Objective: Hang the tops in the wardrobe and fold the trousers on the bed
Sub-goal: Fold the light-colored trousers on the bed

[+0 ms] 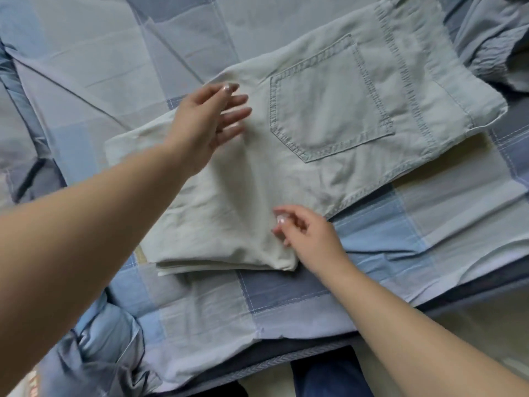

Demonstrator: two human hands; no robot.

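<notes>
Nearest, at the bottom edge: dark blue trouser legs (329,376) beside the bed (200,310) with its blue-and-grey checked cotton cover. Mid-bed: pale grey-green denim trousers (286,173), folded into layers, stitched back pocket (329,101) uppermost. Left hand (206,121) flat, fingers straight, smoothing the far-left fold. Right hand (303,236) loosely curled at the near edge; whether pinching cloth, cannot tell. Probably one more fold left. Crumpled blue-grey garment (492,32) far right, unhung.
</notes>
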